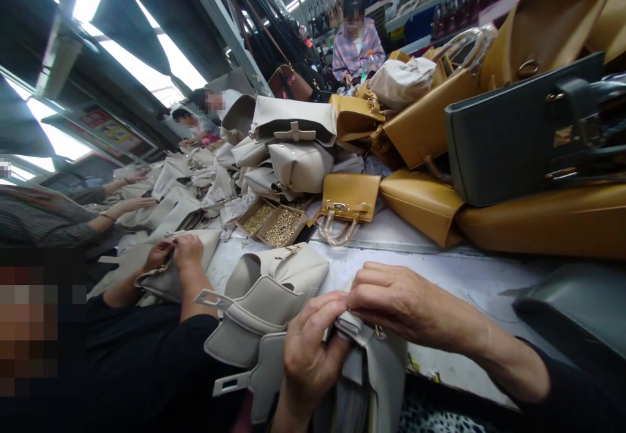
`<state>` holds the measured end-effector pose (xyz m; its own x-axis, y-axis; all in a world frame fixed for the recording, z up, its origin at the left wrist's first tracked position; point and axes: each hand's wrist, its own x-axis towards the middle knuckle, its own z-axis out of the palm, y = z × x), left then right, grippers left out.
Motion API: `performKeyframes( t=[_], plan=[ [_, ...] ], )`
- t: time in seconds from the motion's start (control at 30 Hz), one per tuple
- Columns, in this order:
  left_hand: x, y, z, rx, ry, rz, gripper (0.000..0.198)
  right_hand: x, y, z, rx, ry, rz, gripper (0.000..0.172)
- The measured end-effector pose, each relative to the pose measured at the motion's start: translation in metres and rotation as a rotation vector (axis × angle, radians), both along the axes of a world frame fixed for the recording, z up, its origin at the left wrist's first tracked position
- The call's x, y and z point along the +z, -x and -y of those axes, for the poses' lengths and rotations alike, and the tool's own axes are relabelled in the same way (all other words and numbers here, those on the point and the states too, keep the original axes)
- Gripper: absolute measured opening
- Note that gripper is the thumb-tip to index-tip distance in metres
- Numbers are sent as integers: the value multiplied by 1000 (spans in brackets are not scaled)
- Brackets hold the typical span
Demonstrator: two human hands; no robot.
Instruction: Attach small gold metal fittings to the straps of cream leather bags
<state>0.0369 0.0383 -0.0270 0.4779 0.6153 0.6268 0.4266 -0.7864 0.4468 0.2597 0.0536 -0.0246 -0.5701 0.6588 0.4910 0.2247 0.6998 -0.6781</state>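
I hold a pale grey handbag [376, 381] upright near the bottom of the view. My left hand [310, 348] is closed around its top edge from the left. My right hand [396, 302] pinches the same top edge from the right, fingers curled over a small gold fitting [377, 332]. A strap tab with a rectangular slot [229, 381] sticks out to the left of the bag. A second pale grey bag [274, 286] lies just beyond my left hand.
A co-worker's hands [176, 253] work on another grey bag at my left. Two small boxes of gold hardware [274, 223] sit mid-table. Mustard bags [349, 198] and a dark green bag [518, 133] pile up on the right. More people sit farther along.
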Motion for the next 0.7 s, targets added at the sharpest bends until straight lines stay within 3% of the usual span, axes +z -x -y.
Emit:
performKeyframes(
  t=[0.17, 0.47, 0.7],
  plan=[
    [-1, -3, 3, -1, 10, 62, 27, -4, 3, -2, -20, -20, 17, 32],
    [-14, -2, 3, -41, 136, 210, 39, -13, 10, -14, 126, 227, -136, 46],
    [-21, -3, 6, -35, 247, 271, 34, -20, 18, -9, 72, 273, -197, 56]
  ],
)
